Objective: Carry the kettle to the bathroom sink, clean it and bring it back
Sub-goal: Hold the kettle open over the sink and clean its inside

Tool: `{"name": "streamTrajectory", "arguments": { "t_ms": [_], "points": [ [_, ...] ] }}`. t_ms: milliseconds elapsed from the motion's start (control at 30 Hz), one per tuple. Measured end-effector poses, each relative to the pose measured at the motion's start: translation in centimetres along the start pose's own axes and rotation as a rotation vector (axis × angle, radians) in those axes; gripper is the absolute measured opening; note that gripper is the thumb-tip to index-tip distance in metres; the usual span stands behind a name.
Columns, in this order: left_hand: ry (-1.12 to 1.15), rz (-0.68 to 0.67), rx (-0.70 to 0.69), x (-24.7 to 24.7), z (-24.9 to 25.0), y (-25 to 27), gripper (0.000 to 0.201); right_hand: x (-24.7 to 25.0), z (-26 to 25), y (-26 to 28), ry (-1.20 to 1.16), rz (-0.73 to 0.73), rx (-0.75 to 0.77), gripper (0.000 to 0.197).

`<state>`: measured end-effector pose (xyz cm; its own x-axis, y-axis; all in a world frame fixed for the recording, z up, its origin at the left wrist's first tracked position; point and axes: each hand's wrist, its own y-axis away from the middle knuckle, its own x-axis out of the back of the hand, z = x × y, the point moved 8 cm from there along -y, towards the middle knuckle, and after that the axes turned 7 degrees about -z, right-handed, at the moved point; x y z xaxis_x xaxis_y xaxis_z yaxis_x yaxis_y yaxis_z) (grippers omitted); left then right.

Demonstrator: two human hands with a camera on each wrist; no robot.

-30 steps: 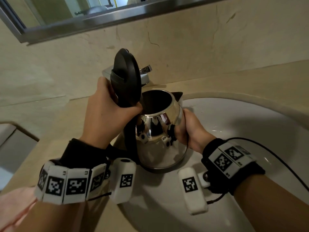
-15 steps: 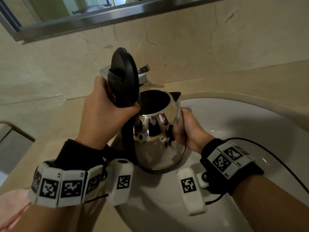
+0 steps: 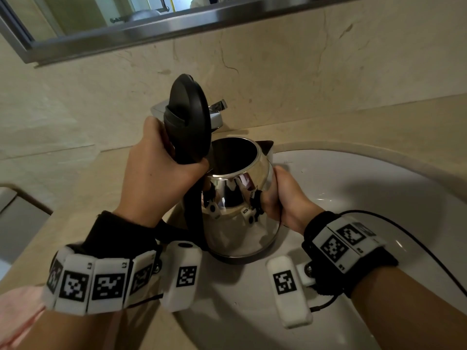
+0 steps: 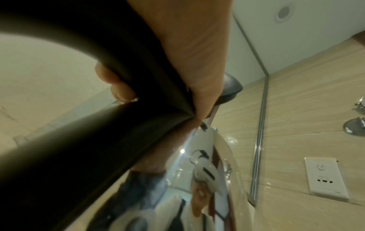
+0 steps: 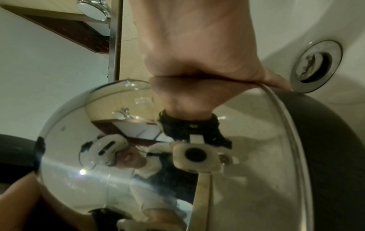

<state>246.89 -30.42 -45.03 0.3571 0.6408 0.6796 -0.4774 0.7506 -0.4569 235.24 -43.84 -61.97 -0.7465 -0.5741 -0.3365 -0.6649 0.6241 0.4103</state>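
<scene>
Holding the kettle [image 3: 240, 198] over the sink [image 3: 353, 185], the left hand [image 3: 156, 180] gripped its handle; the right hand [image 3: 283, 198] pressed the polished body, which could slip and strike the basin.

A mirror [image 3: 106, 24] in a steel frame hangs on the marble wall [image 3: 316, 72] above and beyond the hands. A white wall socket [image 4: 326, 178] shows in the left wrist view, to the right of the hand. A beige table [image 3: 75, 198] lies under the left hand.
</scene>
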Motion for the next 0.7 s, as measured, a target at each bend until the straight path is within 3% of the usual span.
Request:
{"name": "streamTrajectory", "arguments": {
  "t_ms": [700],
  "points": [
    [0.005, 0.009, -0.009, 0.2, 0.3, 0.0, 0.043, 1.4, 1.2, -2.2, 0.001, -0.014, -0.027, 0.051]
  ]
}}
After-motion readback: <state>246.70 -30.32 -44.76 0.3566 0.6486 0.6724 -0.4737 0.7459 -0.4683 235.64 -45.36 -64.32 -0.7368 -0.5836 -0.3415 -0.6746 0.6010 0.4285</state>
